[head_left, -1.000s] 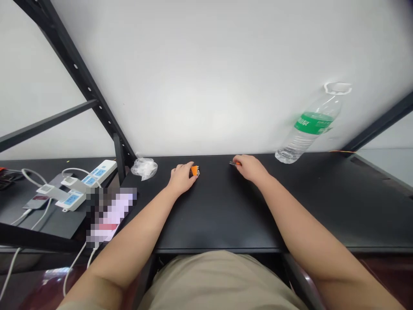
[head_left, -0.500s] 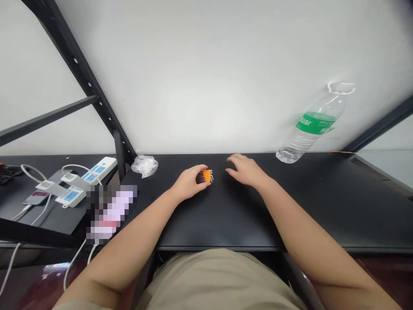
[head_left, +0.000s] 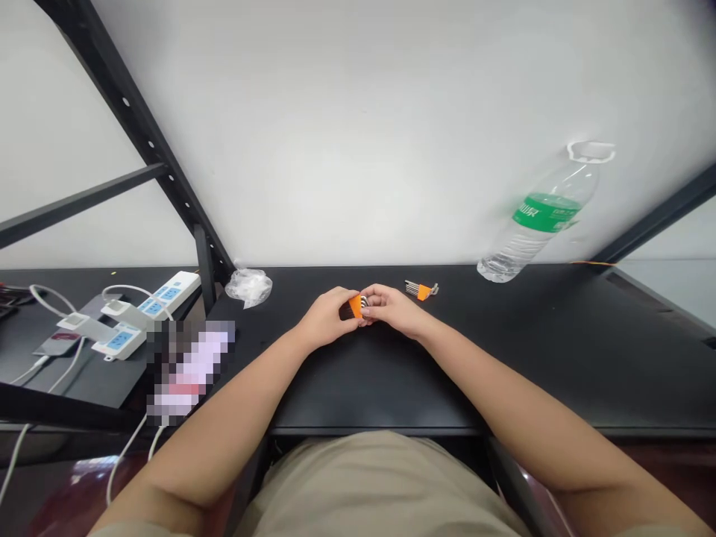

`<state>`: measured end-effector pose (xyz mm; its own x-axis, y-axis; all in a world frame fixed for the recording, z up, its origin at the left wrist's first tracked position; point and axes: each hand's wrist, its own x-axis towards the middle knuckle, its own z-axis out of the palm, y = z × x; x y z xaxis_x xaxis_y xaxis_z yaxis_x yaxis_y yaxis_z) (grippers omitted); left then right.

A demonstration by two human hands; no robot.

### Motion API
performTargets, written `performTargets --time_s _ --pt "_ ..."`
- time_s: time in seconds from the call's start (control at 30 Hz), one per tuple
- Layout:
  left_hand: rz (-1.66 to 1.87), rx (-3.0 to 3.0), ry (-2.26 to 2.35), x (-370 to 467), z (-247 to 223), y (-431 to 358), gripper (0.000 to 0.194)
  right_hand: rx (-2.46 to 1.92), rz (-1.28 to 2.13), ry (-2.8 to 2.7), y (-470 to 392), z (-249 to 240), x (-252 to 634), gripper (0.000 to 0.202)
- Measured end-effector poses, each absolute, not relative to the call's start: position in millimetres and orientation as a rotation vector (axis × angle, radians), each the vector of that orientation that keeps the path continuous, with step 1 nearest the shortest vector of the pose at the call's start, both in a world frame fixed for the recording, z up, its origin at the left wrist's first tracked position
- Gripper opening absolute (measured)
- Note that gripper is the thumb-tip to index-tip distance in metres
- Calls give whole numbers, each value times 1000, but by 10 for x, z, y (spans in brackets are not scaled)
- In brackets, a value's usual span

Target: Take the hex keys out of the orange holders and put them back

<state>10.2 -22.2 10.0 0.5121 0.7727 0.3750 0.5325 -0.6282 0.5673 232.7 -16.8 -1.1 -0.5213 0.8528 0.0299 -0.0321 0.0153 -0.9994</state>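
An orange holder with several metal hex keys (head_left: 356,306) is gripped between the thumb and fingers of my left hand (head_left: 330,317), at the middle of the black table. My right hand (head_left: 388,309) is closed at the bent ends of the keys, its thumb and fingers on them; whether it grips one key or several is too small to tell. A second orange holder with hex keys (head_left: 424,291) lies on the table behind my right hand.
The black table (head_left: 559,358) meets a white wall. Crumpled clear plastic (head_left: 249,287) lies at the back left, and a large bottle (head_left: 531,224) stands at the back right. Left are a blurred phone (head_left: 193,369), a power strip (head_left: 173,294), cables and a black frame (head_left: 134,112).
My right hand has moved left and closed on the bent ends of the keys in my left hand. The second key set now shows where my right hand was.
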Motion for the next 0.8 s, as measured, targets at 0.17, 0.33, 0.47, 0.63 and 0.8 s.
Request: performTargets --time_s 0.17,0.33,0.47,0.63,0.8 --pt "748 2455 1101 93 148 -233 39 -962 1603 -1603 -167 -24 2301 33" --pt "629 2521 1123 76 246 -272 27 -1032 1646 -1692 -132 -14 2355 23" --pt "590 2542 1113 59 289 -292 28 -1068 1685 -1733 -137 10 2379 24" --pt "565 2560 1105 66 280 -313 24 -1079 1701 -1755 -148 19 2387 29" --pt "567 2578 1094 75 255 -312 24 -1131 1736 -1761 -137 6 2388 39"
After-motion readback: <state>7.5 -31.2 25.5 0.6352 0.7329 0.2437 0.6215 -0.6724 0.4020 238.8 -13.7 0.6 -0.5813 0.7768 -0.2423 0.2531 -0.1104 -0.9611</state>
